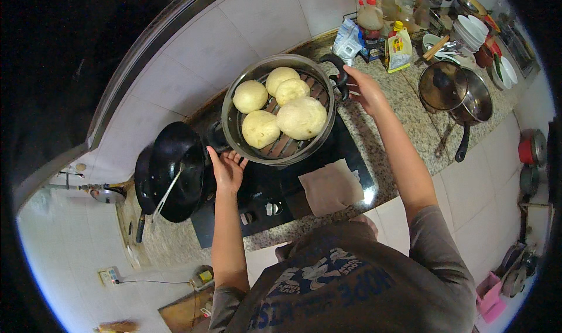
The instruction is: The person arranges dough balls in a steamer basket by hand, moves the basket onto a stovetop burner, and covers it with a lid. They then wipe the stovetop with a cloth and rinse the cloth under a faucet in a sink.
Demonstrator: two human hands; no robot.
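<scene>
A round metal steamer pot (229,117) with black handles sits on the black glass cooktop (275,186). Several pale dough buns (301,117) rest on the slatted rack inside it. My left hand (227,168) grips the pot's near-left handle, fingers curled under the rim. My right hand (362,88) holds the black handle (338,75) on the pot's far-right side.
A black wok (175,170) with a metal utensil sits left of the pot. A folded brown cloth (331,186) lies on the cooktop. On the granite counter to the right stand a lidded saucepan (455,93), sauce bottles (374,16) and stacked white bowls (471,31).
</scene>
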